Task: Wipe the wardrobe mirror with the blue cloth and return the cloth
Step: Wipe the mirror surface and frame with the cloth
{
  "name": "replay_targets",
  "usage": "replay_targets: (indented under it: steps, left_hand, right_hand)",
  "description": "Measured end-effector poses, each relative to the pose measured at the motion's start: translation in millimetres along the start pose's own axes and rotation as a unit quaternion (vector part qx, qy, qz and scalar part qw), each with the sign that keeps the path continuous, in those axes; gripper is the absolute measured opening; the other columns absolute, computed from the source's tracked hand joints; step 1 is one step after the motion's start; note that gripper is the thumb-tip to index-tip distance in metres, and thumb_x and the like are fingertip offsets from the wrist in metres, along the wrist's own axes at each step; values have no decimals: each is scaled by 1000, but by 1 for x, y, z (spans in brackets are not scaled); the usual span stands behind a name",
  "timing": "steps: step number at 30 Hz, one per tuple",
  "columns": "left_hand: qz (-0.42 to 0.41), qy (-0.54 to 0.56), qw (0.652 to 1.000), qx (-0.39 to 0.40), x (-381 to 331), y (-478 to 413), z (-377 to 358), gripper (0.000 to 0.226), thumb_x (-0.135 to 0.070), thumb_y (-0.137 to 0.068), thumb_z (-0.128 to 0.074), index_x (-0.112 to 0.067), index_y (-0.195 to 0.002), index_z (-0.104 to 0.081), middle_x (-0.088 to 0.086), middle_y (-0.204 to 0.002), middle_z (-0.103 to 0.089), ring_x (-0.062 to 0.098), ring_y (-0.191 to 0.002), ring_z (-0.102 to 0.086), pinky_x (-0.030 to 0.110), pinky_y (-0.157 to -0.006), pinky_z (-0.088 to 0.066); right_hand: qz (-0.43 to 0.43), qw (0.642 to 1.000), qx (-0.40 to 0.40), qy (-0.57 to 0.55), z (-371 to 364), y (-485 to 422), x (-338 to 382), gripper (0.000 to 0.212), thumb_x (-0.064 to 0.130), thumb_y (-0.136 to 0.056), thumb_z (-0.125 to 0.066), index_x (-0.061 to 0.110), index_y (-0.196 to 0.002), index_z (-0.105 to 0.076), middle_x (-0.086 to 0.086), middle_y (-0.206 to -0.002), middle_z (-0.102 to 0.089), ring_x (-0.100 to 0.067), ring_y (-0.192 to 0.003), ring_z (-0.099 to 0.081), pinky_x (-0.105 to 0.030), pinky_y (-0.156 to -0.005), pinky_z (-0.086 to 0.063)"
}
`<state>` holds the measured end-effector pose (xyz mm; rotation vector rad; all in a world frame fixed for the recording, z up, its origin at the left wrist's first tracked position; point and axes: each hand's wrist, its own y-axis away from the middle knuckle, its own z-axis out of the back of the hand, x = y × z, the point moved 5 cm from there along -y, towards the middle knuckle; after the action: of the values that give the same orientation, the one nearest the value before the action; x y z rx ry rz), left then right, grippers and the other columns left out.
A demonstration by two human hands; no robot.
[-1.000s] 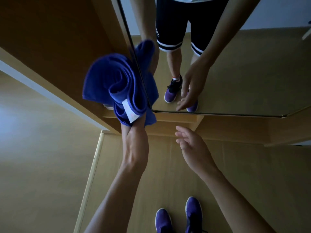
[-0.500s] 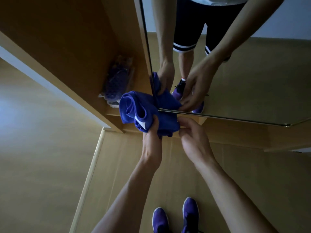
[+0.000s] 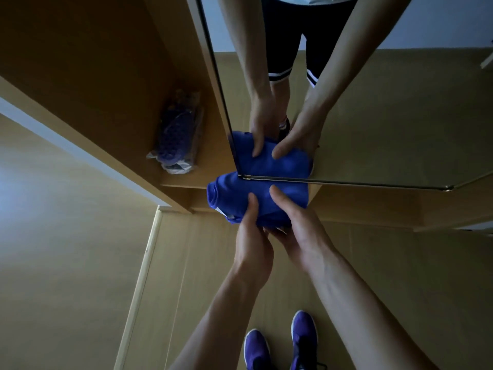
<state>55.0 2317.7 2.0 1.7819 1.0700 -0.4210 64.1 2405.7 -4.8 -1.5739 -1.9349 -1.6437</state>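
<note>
Both grips are closed on the cloth (image 3: 266, 190). The left grip (image 3: 252, 236) lays its thumb over the top with fingers tucked beneath, and the right grip (image 3: 302, 231) does the same from the other side, the two touching under the bundle. A second ago the left held it alone, high and loosely rolled, with the right open and apart. Now the cloth sits lower, pressed into a flatter pad at the bottom left corner of the mirror (image 3: 373, 116), over its thin metal edge. I judge it is being shaped, whether for wiping or for putting back I cannot tell. The cloth is soft, thick terry with a white tag, the glass smooth and hard, the wardrobe (image 3: 80, 62) matte wood, with a crinkly bag (image 3: 177, 134) on its shelf
</note>
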Motion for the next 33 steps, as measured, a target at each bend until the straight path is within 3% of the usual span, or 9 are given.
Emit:
replay_targets:
  steps: [3, 8, 11, 14, 20, 23, 26, 29, 33]
  left_hand:
    - [6, -19, 1000, -9, 1, 1, 3, 44, -38, -98, -59, -19, -138, -61, -1, -131, -72, 17, -128, -63, 41, -120, -36]
    - [-57, -66, 995, -42, -34, -3, 39, 60, -41, -92, -66, -20, -147, -51, 5, -145, -61, 24, -132, -59, 48, -115, -42]
    - [-132, -147, 979, -50, -66, -12, 57, 87, -43, -81, -71, -46, -157, -29, -7, -157, -44, 11, -139, -49, 34, -113, -44]
    - [-175, -265, 947, 52, -79, -21, 44, 65, -34, -91, -64, -43, -152, -44, -17, -152, -52, -5, -131, -53, 13, -93, -52]
    - [-216, -368, 898, 112, -88, -18, 17, 48, -12, -100, -48, -29, -143, -57, -16, -130, -68, 12, -127, -61, 31, -98, -56]
    - [-245, -511, 822, 62, -93, -17, 18, 43, -22, -100, -46, -22, -142, -56, -8, -132, -66, 18, -129, -57, 62, -118, -32]
    - [-283, -596, 752, 2, -96, -13, 16, 29, -22, -110, -45, -20, -135, -60, -16, -117, -64, 5, -115, -57, 61, -126, -2]
    - [-308, -600, 738, -10, -95, -9, 10, 28, -8, -108, -44, -12, -130, -62, -5, -107, -70, 10, -97, -60, 66, -122, -17]
    - [-273, -529, 803, 22, -78, -4, 2, 73, 10, -94, -37, -28, -157, -40, -3, -147, -59, 15, -133, -58, 53, -113, -44]
  right_hand:
    - [-2, 996, -36, -87, 2, -7, -1, 34, 12, -87, -72, 14, -121, -70, -9, -113, -76, -31, -108, -71, -46, -100, -53]
    - [7, 978, 54, -200, -4, -13, -6, 35, 9, -89, -61, 16, -122, -71, -12, -124, -71, -31, -113, -69, -45, -92, -59]
    - [56, 963, 109, -242, -9, -15, -7, 41, 10, -91, -55, 17, -129, -67, -11, -136, -65, -33, -125, -62, -48, -104, -51]
    - [78, 949, 116, -284, -15, -16, -6, 48, 6, -89, -53, 14, -135, -63, -15, -138, -62, -38, -125, -60, -54, -105, -48]
    - [51, 959, 98, -261, -34, -15, -5, 37, 3, -91, -49, 14, -112, -77, -15, -123, -70, -33, -111, -68, -51, -99, -52]
    - [13, 965, 75, -252, -50, -15, -10, 37, 1, -92, -51, 7, -124, -68, -17, -122, -69, -33, -108, -67, -47, -99, -52]
    - [4, 967, 54, -250, -47, -12, -8, 35, 2, -93, -54, 6, -125, -66, -15, -117, -73, -29, -99, -72, -41, -86, -60]
    - [16, 967, 18, -254, -23, -10, 2, 32, 2, -92, -55, 11, -119, -69, -13, -117, -74, -31, -101, -73, -45, -86, -59]
    - [55, 960, -47, -269, 20, -6, 17, 32, 7, -93, -52, 17, -91, -82, -8, -104, -78, -27, -89, -76, -37, -71, -60]
